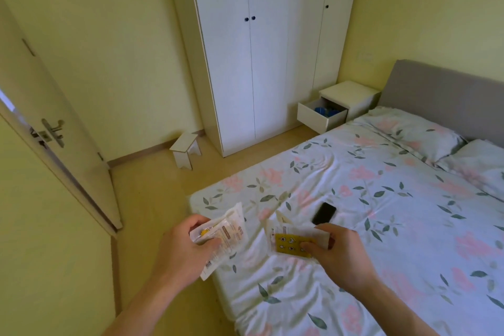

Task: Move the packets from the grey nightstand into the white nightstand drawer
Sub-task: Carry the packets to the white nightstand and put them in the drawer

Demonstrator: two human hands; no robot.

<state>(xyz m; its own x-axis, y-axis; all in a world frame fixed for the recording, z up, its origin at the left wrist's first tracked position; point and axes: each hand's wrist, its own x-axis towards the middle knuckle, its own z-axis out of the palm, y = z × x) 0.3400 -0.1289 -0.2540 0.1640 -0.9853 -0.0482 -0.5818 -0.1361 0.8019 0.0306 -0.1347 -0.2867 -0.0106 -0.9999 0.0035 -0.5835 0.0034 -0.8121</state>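
Note:
My left hand (185, 248) grips a bundle of clear and white packets (227, 232) with yellow inside, held over the bed's near left corner. My right hand (338, 254) pinches a yellow printed packet (291, 244) together with white ones, above the floral sheet. The white nightstand (354, 95) stands far off beside the headboard, and its drawer (319, 118) is pulled out with blue things inside. The grey nightstand is out of view.
A bed with a floral sheet (381, 213) fills the right side, with a black phone (324, 213) lying on it near my right hand. A white wardrobe (259, 49) stands ahead, a small white stool (186, 150) on the floor, and a half-open door (54, 131) at left.

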